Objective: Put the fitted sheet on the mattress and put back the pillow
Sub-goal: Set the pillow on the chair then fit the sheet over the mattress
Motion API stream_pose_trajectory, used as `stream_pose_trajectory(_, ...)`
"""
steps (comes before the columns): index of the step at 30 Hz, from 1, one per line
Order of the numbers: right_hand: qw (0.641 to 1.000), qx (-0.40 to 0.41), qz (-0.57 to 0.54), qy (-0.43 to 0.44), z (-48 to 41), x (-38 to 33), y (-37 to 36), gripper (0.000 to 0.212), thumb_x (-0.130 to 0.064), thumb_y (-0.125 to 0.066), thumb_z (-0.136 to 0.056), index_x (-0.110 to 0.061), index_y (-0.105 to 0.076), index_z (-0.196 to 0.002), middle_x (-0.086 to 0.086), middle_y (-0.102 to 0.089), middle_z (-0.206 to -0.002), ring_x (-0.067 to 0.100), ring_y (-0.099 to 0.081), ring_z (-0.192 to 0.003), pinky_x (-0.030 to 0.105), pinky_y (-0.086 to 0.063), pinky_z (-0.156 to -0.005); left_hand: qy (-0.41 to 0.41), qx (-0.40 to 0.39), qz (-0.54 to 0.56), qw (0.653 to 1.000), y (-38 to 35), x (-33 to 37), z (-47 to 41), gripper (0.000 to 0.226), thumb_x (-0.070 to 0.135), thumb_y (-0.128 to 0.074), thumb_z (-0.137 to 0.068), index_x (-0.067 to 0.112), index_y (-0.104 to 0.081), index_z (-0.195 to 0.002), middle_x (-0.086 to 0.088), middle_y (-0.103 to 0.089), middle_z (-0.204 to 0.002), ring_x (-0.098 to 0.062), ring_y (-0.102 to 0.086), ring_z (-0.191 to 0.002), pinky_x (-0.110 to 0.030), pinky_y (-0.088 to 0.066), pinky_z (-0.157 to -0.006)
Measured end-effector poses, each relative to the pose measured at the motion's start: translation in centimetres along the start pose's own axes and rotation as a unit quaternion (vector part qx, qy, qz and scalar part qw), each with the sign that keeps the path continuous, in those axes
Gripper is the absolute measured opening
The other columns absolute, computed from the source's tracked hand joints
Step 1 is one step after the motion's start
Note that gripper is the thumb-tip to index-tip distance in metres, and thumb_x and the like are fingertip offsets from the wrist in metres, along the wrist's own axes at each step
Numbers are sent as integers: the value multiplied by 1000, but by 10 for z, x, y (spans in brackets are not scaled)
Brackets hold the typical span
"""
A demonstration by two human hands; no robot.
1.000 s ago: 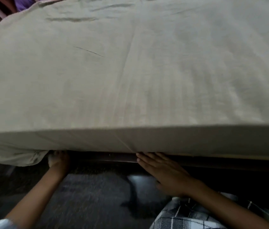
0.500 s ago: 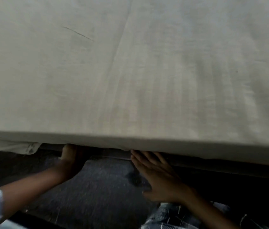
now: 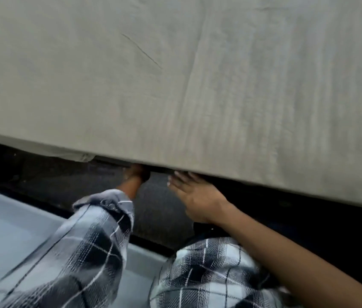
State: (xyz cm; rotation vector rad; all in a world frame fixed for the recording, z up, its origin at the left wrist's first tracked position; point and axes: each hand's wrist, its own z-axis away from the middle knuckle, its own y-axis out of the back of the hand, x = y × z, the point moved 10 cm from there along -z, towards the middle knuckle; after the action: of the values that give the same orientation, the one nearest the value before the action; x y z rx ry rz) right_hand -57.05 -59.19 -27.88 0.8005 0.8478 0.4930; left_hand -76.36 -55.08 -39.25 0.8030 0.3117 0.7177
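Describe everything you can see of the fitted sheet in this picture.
The fitted sheet is plain beige woven cloth, spread nearly smooth over the mattress, which it hides, and it fills the upper part of the view. A faint fold line runs down its middle, with a short dark crease to the left of it. At the near edge it wraps down the side. On the left, a loose hemmed bit hangs untucked. The left hand reaches under the edge, and the right hand's straight fingers meet it.
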Motion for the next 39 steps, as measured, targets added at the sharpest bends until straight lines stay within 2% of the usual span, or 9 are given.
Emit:
stream_pose_trajectory(4, 997, 56, 55, 24, 22, -26, 46, 64, -20, -29, -86, -10, -25, -148, 7, -18, -157, 25, -13, -146, 40, -9, -117, 64, 76, 263, 960, 30, -7, 56, 33, 13, -46, -96, -6, -58, -120, -29, -55, -125, -40, -53, -116, -40, -42, -92)
stream_pose_trajectory(8, 994, -78, 66, -40, 46, -22, 67, 66, -20, -38, -93, -12, -10, -152, 5, 4, -160, 23, 3, -147, 40, -1, -117, 134, 151, 610, 766, 81, -4, 149, 33, 14, -38, -93, -4, -59, -111, -17, -63, -107, -33, -62, -100, -39, -48, -80)
stream_pose_trajectory(9, 991, -99, 65, -61, 50, -16, 72, 66, -20, -39, -93, -13, -11, -152, 3, 3, -160, 22, 2, -147, 40, -4, -117, 129, 143, 612, 767, 92, 4, 166, 34, 18, -39, -92, 0, -59, -113, -15, -62, -109, -30, -62, -101, -36, -49, -83)
stream_pose_trajectory(12, 977, -172, 36, -124, 61, -2, 80, 64, -19, -40, -93, -15, -14, -151, -3, 1, -160, 20, -3, -147, 39, -13, -117, -76, 74, 290, 951, 121, 56, 196, 37, 13, -44, -93, 3, -53, -127, -16, -51, -135, -27, -45, -127, -33, -33, -105)
stream_pose_trajectory(13, 970, -195, 18, -145, 65, -2, 83, 63, -19, -40, -94, -15, -15, -151, -3, 0, -160, 21, -6, -146, 40, -16, -116, -153, 5, 187, 970, 113, 73, 209, 39, 13, -43, -95, 7, -49, -133, -12, -44, -142, -25, -37, -134, -33, -28, -109)
stream_pose_trajectory(15, 962, -209, -23, -177, 68, -6, 95, 63, -19, -41, -94, -15, -15, -151, -2, -1, -160, 24, -11, -145, 41, -22, -114, -208, -141, 99, 963, 91, 81, 227, 42, 15, -42, -96, 16, -45, -138, -7, -41, -146, -24, -33, -138, -38, -28, -112)
stream_pose_trajectory(17, 959, -212, -50, -183, 69, -20, 107, 63, -20, -42, -93, -15, -17, -150, -2, -3, -160, 25, -16, -144, 43, -26, -112, -210, -189, 112, 953, 93, 80, 243, 43, 14, -42, -96, 17, -45, -138, -7, -49, -140, -25, -44, -130, -39, -38, -106)
stream_pose_trajectory(24, 953, -186, -119, -206, 62, -58, 144, 34, -20, -43, -93, -10, -55, -124, 12, -54, -129, 31, -55, -117, 40, -45, -92, -185, -208, 39, 960, 129, 80, 279, 33, 19, -39, -96, 5, -53, -122, -20, -58, -123, -36, -57, -108, -40, -47, -87)
stream_pose_trajectory(39, 965, -215, -72, -130, -64, -183, 154, 38, -22, -41, -94, -11, -43, -130, 13, -47, -133, 33, -48, -122, 44, -42, -97, -31, -146, 276, 949, 198, -81, 235, 48, 16, -37, -98, 10, -32, -145, -14, -41, -145, -28, -40, -132, -34, -32, -108)
